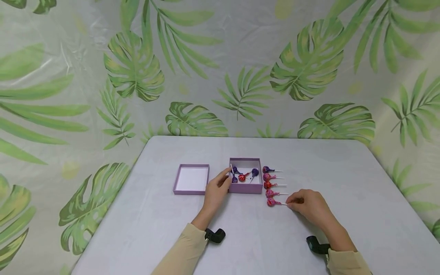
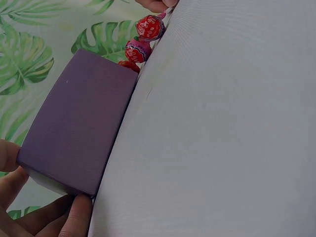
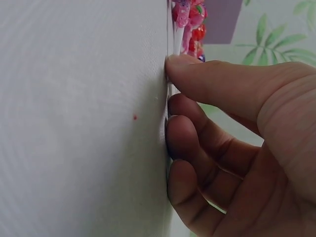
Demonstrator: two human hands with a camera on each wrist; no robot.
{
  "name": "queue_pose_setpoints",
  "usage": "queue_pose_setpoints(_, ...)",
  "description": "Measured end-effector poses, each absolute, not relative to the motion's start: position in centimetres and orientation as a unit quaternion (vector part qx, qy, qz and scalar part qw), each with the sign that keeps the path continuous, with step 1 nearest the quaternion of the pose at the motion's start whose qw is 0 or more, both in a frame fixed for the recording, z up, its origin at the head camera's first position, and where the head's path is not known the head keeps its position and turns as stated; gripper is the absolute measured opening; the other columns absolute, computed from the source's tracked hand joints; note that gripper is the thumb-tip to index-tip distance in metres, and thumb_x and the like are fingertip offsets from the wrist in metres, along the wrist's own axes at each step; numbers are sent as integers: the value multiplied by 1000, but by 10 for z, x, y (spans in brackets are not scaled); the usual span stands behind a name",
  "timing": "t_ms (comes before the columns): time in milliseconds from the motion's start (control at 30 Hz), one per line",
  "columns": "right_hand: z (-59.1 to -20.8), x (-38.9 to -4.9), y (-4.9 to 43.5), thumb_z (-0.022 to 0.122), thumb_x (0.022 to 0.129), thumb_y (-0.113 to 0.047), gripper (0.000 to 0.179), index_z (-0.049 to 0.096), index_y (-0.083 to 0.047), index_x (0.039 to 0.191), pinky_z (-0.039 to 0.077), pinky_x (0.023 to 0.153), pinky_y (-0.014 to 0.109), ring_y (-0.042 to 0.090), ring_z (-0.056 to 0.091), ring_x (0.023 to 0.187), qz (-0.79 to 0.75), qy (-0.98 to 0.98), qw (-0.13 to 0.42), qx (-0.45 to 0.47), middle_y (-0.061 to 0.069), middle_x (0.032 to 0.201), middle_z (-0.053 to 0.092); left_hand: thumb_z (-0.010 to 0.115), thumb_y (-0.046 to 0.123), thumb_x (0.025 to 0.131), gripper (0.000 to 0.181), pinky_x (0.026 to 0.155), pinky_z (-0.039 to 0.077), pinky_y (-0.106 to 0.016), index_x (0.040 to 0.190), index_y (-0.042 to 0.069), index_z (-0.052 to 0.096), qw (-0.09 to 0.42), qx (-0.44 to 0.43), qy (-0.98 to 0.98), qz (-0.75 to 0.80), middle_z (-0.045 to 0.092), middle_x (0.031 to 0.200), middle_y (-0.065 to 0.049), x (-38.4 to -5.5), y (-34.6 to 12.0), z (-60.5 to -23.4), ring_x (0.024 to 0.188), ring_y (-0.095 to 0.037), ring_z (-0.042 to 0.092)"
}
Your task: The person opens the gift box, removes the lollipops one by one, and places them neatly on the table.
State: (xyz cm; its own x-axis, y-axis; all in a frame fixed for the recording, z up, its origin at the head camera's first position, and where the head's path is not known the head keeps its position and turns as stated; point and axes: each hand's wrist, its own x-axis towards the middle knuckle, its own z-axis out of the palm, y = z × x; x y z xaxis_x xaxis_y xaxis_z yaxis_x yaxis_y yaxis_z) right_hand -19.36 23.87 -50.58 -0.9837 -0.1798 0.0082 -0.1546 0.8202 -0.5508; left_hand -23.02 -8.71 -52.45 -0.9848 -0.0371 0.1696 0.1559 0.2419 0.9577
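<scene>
In the head view my left hand (image 1: 217,190) is at the left wall of an open purple box (image 1: 245,188). Its thumb and fingertips (image 2: 80,212) grip that wall near the front corner. Inside the box lie several wrapped lollipops, among them a red lollipop (image 1: 242,178) and a dark purple lollipop (image 1: 254,172); one white stick (image 1: 232,167) leans up beside my left fingertips. My right hand (image 1: 310,206) pinches the stick end of the nearest pink lollipop (image 1: 271,202), which lies on the table, between thumb and forefinger.
Right of the box, a column of lollipops lies with sticks pointing right: a dark purple one (image 1: 266,169), a pink one (image 1: 267,177), a red one (image 1: 267,185) and another pink one (image 1: 269,193). The shallow purple lid (image 1: 191,192) lies left of the box on the white table (image 1: 137,229).
</scene>
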Motion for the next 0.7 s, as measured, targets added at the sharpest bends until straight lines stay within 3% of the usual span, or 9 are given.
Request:
queue_pose_setpoints(300,-481,-192,244,77,88,-18,9,78,-19,97,49,70,35,18,59,82,-286,953,45,-91,-5,86,66,63,26,101,36,80,57,-30,136,35,64,78,-40,-785,-613,68,126,-10,-231,-87,-524,107,-17,66)
queue_pose_setpoints(533,-454,-202,231,76,90,-20,17,77,-15,107,48,67,34,18,58,82,-279,953,-5,-120,-5,85,66,63,31,101,37,83,56,-30,137,35,64,80,-36,-783,-616,68,126,-4,-231,-88,-526,110,-16,65)
queue_pose_setpoints(700,-439,-211,209,75,91,-21,21,75,-16,112,48,64,33,18,59,80,-300,944,-23,-133,-4,85,67,63,28,101,37,83,57,-30,137,36,63,76,-34,-780,-621,67,130,-8,-229,-87,-524,111,-16,65)
